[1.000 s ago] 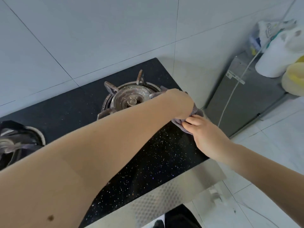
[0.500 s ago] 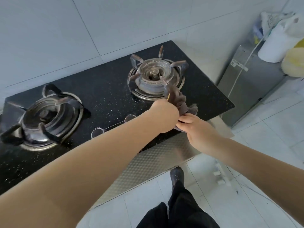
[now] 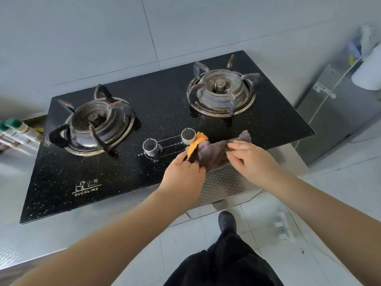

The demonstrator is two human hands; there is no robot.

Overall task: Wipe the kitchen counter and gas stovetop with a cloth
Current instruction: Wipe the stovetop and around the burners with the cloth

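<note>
Cloth now spread off the burner, both hands pinching its edges

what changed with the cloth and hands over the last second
Both hands, left and right, carried the cloth from beside the right burner toward the stove's front edge by the knobs and spread it open, baring an orange side. Both keep gripping it.
</note>
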